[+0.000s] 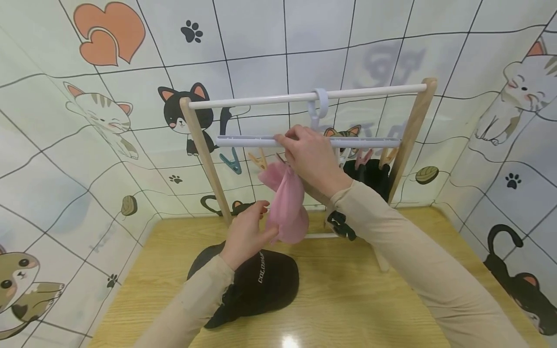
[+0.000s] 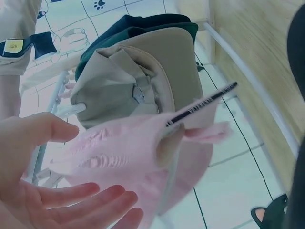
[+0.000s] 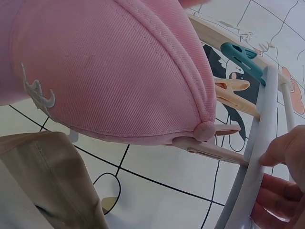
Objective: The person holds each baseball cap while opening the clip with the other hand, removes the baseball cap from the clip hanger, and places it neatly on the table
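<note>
A pink cap [image 1: 287,208] hangs by its top from a pale pink clothespin [image 3: 209,151] on a white hanger bar [image 1: 245,141]. My right hand [image 1: 314,157] holds that bar just above the cap, thumb on one side and fingers on the other in the right wrist view. Beside the cap's lower part is my left hand [image 1: 249,233], its fingers loosely spread and gripping nothing. In the left wrist view, a beige cap [image 2: 112,88] and a dark green cap [image 2: 138,23] hang behind the pink one.
The bar's hook [image 1: 321,104] loops over the white top rail [image 1: 261,100] of a wooden-legged rack [image 1: 415,130]. Vacant teal [image 1: 232,162] and peach [image 1: 257,159] clothespins hang left of the pink cap. A black cap [image 1: 274,285] lies on the wooden table [image 1: 348,309].
</note>
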